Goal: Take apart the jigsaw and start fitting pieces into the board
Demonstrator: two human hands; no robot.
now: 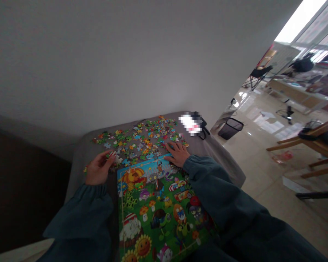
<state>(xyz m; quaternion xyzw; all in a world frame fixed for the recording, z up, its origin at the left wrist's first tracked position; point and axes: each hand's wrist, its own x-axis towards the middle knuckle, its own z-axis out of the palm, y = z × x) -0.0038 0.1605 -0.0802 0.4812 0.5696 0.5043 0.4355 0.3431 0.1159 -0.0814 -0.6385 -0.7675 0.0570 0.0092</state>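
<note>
the board lies on the near part of the covered surface, loose pieces spread behind it toward the far edge. the left hand, a puzzle piece between its fingers, is left of the board's far left corner, the right hand at its far right. a blurred item sits at the surface's far right corner.

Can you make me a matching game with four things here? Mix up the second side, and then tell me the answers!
Things:
1. left hand
2. right hand
3. picture board
4. basket

Matches:
A. mostly green, with blue along the top
B. on the tiled floor
C. spread out at the picture board's top edge
D. holding a small puzzle piece

Right pairs: 1-D, 2-C, 3-A, 4-B
</note>
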